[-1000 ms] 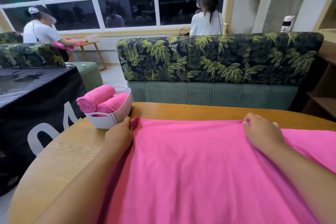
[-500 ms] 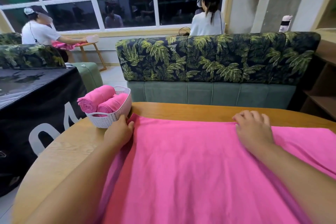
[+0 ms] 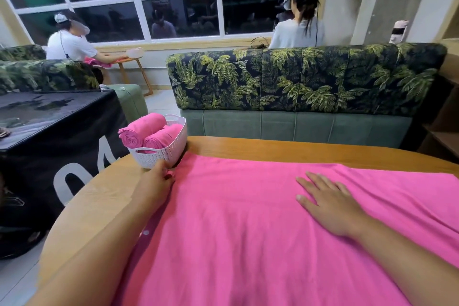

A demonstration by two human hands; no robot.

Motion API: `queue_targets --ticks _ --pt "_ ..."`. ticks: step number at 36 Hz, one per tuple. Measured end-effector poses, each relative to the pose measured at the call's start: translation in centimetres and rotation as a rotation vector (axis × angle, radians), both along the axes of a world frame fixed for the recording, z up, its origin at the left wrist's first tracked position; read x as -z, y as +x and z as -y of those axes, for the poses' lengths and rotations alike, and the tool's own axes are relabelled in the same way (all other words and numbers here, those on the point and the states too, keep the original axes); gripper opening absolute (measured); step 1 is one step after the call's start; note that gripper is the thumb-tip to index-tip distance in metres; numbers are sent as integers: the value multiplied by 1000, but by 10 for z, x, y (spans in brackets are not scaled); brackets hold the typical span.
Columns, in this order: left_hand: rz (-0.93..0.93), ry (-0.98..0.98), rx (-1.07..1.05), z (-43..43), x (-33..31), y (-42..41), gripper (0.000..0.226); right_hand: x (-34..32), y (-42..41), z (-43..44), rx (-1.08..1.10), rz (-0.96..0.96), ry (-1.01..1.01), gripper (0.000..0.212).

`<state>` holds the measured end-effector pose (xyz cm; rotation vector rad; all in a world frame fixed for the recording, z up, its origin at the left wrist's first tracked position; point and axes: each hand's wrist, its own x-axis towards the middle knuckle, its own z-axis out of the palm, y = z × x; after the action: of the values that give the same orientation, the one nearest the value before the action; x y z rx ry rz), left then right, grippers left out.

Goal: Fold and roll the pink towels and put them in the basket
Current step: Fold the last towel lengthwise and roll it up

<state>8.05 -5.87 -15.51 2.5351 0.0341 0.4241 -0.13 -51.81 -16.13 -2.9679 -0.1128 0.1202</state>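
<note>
A large pink towel [image 3: 248, 226] lies spread flat over the wooden table [image 3: 298, 151]. My left hand [image 3: 156, 181] pinches the towel's far left corner, right beside the white basket [image 3: 161, 154]. Two rolled pink towels [image 3: 149, 131] sit in that basket at the table's far left edge. My right hand [image 3: 327, 201] lies flat on the towel with fingers spread, a little short of its far edge.
A green sofa with a palm-leaf back [image 3: 298, 82] stands just beyond the table. A black-draped table [image 3: 49, 131] is at the left. Two people [image 3: 298, 25] sit further back by the window.
My right hand let go of the towel's far edge, drew back toward me and now lies flat on the cloth. The left hand still holds the corner near the basket.
</note>
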Motion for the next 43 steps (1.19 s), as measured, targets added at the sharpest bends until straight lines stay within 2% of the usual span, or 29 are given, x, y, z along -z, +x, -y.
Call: queue_targets --ticks 3,5,6,7,9,11,13,17,19,23,25,27,29,30,32,38,43 --pt "-5 127 -79 1 2 -2 15 -1 -1 0 6 5 -1 65" --pt "49 366 -173 12 0 -15 21 0 -1 -1 6 9 4 66" --pt "96 479 -156 23 -1 -25 28 0 -1 -1 8 11 9 66" --pt "147 493 -68 40 -2 -41 34 0 -1 -1 9 10 11 67" --pt "224 389 230 80 1 -81 37 0 -1 -1 9 8 13 67" --pt "28 363 486 108 3 -122 50 -1 -3 -1 7 7 13 66" --pt "-183 429 569 102 13 -138 65 -3 -3 0 2 5 13 66" --pt "-310 499 441 56 12 -127 78 -1 -2 1 -2 3 15 67" --pt "-369 513 345 41 8 -119 76 0 -2 1 -3 8 17 70" --pt "-382 660 188 48 7 -97 90 1 -1 1 -7 13 29 84" --pt "-272 649 269 84 -1 -95 86 2 -1 2 -6 12 30 83" --pt "-195 554 494 132 -10 -100 66 2 0 2 0 13 24 74" --pt "-190 507 736 175 -13 -102 61 2 0 1 6 13 12 68" --pt "-215 498 789 187 -9 -98 61 2 0 1 6 12 7 68" --pt "-275 478 750 192 2 -77 62 3 1 2 4 8 4 67" --pt "-370 499 333 116 3 16 60 2 0 2 3 -5 12 66" --pt "-394 480 220 78 6 50 66 6 2 3 3 -5 4 66"
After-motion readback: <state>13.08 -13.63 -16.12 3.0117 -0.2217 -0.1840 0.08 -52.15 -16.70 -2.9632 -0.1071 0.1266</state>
